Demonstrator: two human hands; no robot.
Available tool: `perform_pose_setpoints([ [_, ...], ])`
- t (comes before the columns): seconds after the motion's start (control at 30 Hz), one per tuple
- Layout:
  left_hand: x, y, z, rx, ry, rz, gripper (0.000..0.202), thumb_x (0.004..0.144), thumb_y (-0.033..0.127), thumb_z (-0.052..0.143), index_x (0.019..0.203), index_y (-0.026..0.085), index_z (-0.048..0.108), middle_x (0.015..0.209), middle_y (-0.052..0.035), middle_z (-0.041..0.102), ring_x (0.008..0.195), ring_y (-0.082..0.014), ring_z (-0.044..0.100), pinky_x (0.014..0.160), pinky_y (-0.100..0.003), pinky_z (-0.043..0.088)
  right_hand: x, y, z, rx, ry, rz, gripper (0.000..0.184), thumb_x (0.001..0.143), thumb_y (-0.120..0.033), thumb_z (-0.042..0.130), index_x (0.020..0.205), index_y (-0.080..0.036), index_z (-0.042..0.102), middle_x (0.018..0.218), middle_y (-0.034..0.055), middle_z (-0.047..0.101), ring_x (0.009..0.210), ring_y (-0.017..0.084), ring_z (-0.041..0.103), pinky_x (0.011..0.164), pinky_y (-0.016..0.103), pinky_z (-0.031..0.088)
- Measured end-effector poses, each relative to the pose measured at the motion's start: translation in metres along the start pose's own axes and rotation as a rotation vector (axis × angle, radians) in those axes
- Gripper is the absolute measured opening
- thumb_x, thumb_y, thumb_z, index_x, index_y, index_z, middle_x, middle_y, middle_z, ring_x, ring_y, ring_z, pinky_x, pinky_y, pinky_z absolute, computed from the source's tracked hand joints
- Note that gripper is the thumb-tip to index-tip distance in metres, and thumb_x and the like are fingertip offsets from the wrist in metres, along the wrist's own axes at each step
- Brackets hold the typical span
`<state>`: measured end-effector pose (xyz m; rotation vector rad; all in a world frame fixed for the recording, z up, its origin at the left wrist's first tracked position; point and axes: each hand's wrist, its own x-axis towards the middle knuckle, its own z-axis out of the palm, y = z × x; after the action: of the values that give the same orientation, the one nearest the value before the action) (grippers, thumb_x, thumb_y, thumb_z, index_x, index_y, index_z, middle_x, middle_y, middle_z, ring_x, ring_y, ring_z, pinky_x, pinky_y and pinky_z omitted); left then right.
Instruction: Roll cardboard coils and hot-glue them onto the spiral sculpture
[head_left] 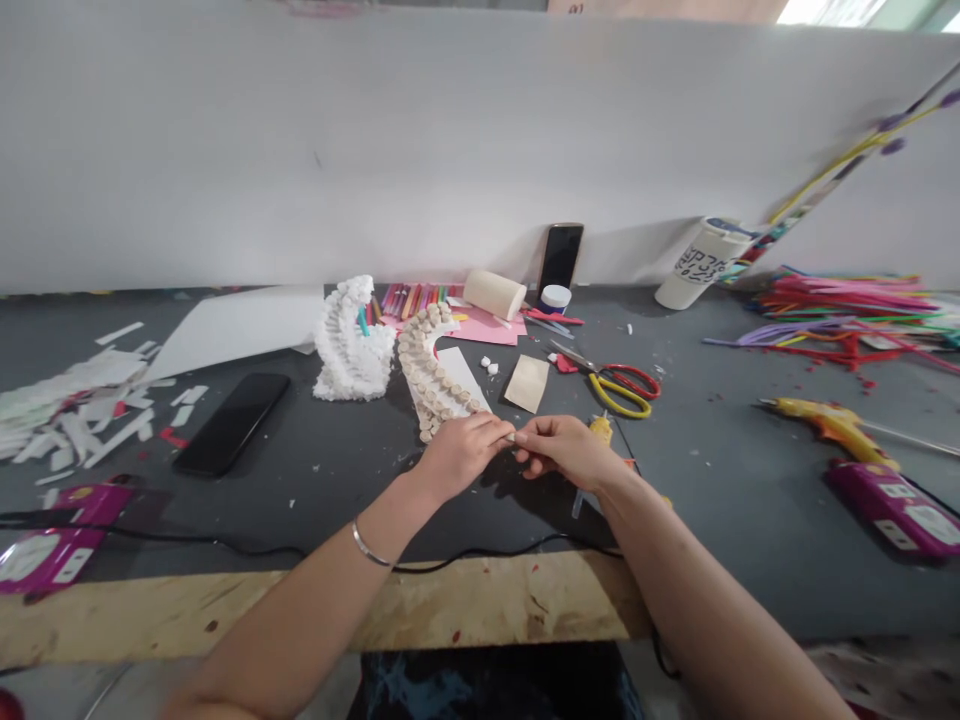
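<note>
Left hand (461, 455) and right hand (566, 450) pinch a tiny pale piece (514, 437) between fingertips, just below a curved row of pale wooden discs (429, 375) (light, seemingly fragile; best held by its edges).

We read nothing, dark lettering (699, 264) on white tumbler (677, 292) far beyond right hand (568, 450), white labels (924, 524) on magenta packet (862, 488) rightward, all blurred

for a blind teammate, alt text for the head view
Left hand and right hand pinch a small pale piece between them over a grey worktable, beside a curved row of round pale discs. Yellow-handled scissors and a hot glue gun lie nearby.
</note>
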<state>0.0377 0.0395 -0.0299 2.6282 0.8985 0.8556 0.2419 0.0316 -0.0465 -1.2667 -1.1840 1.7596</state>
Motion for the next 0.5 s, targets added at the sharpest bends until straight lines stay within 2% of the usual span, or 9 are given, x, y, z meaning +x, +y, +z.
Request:
perform_pose_setpoints([
  [0.1, 0.000, -0.001, 0.000, 0.038, 0.008, -0.004, 0.023, 0.097, 0.022, 0.045, 0.100, 0.017, 0.067, 0.088, -0.0073, 0.071, 0.080, -0.0169, 0.067, 0.069, -0.026, 0.050, 0.000, -0.002, 0.003, 0.052, 0.012, 0.006, 0.036, 0.065, -0.047, 0.082, 0.068, -0.014, 0.067, 0.065, 0.0018, 0.069, 0.047, 0.007, 0.058, 0.055, 0.023, 0.056],
  [0.23, 0.002, -0.002, -0.003, -0.032, 0.115, -0.041, 0.021, 0.096, 0.026, 0.049, 0.098, 0.019, 0.069, 0.089, -0.0066, 0.072, 0.082, -0.0163, 0.068, 0.074, -0.025, 0.050, -0.002, -0.008, 0.007, 0.167, -0.017, 0.002, 0.039, 0.062, -0.048, 0.084, 0.069, -0.014, 0.067, 0.070, 0.0020, 0.069, 0.045, 0.004, 0.051, 0.057, 0.026, 0.058],
  [0.37, 0.003, 0.000, -0.005, -0.115, 0.200, -0.113, 0.018, 0.093, 0.030, 0.055, 0.091, 0.021, 0.071, 0.081, -0.0037, 0.072, 0.075, -0.0145, 0.067, 0.071, -0.023, 0.050, -0.004, -0.014, 0.010, 0.233, -0.032, -0.019, 0.040, 0.062, -0.049, 0.084, 0.072, -0.014, 0.067, 0.072, 0.0015, 0.069, 0.045, 0.003, 0.048, 0.056, 0.025, 0.058],
  [0.5, 0.002, 0.000, -0.003, -0.059, 0.257, -0.059, 0.019, 0.094, 0.029, 0.054, 0.094, 0.021, 0.071, 0.085, -0.0043, 0.074, 0.079, -0.0145, 0.068, 0.073, -0.023, 0.051, -0.006, -0.016, 0.014, 0.222, -0.009, -0.049, 0.042, 0.060, -0.050, 0.085, 0.071, -0.014, 0.067, 0.071, 0.0013, 0.068, 0.045, 0.003, 0.049, 0.056, 0.027, 0.058],
])
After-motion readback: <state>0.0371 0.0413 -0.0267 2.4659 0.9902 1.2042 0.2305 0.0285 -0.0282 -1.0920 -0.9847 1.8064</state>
